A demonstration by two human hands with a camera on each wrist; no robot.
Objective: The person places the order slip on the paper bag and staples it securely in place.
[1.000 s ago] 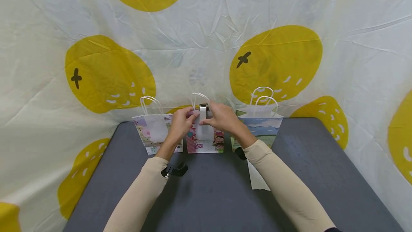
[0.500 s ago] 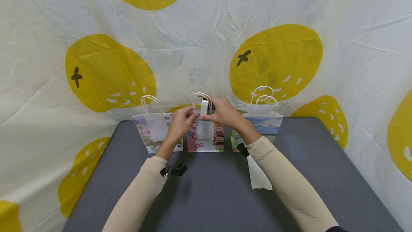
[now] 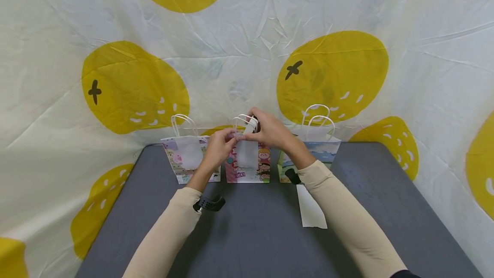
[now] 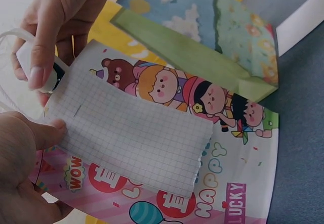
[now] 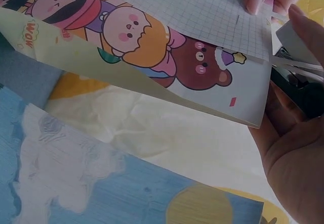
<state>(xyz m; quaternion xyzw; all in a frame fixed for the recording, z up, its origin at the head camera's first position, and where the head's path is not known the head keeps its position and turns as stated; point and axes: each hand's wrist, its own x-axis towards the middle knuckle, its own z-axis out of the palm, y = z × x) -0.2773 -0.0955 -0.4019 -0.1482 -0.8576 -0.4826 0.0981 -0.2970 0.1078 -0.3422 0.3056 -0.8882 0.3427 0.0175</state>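
A cartoon-printed paper gift bag (image 3: 235, 177) with white handles stands between both hands. A squared paper sheet (image 4: 136, 138) lies against its front, with a staple (image 4: 78, 110) near its upper end. My left hand (image 3: 218, 146) pinches the sheet and the bag's top edge, thumb in front on the paper. My right hand (image 3: 272, 130) grips a white and black stapler (image 3: 251, 125) tilted at the bag's rim, by the handles. In the right wrist view, the stapler (image 5: 301, 44) sits right at the sheet's upper end, partly hidden by the fingers.
A gift bag (image 3: 184, 175) bearing a white sheet stands to the left, a landscape-printed bag (image 3: 320, 151) to the right. A loose white paper (image 3: 311, 209) lies on the grey table (image 3: 254, 235) under the right forearm. A lemon-patterned cloth (image 3: 239, 72) hangs behind.
My right hand has raised the stapler from the front of the middle bag to its rim and tilted it rightward, uncovering the sheet. My left hand keeps its pinch at the top edge.
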